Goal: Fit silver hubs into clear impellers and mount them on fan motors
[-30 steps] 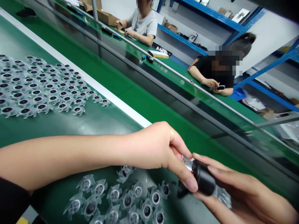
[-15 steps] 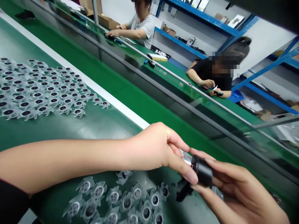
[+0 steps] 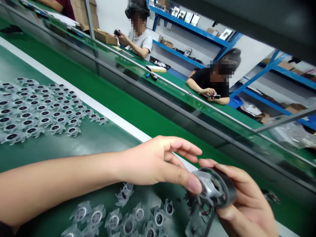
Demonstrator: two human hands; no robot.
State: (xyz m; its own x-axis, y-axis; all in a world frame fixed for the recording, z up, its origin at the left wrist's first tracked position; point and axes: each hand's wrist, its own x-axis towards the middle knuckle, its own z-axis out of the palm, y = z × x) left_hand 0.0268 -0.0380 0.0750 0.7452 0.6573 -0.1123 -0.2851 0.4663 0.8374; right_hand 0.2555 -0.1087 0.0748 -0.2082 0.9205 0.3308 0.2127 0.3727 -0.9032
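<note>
My right hand grips a small black fan housing, its fingers around the outside of the round ring. The ring's opening faces left, and a clear fan blade wheel sits at its mouth. Below the ring hangs a dark see-through handle part with thin wires showing inside. My left hand is beside the opening, fingers stretched and apart. Its thumb lies against the blade wheel or just in front of it; I cannot tell whether they touch. Several loose clear blade wheels lie on the table below my left forearm.
A large group of clear blade wheels covers the left of the green table. A white strip runs along its far edge, beside a green belt. Beyond a dark rail, two co-workers handle small black items. Blue shelves stand behind.
My left fingers have opened and lifted off the housing. The housing has turned in my right hand, so its open ring and the blade wheel now show. The view has shifted slightly.
</note>
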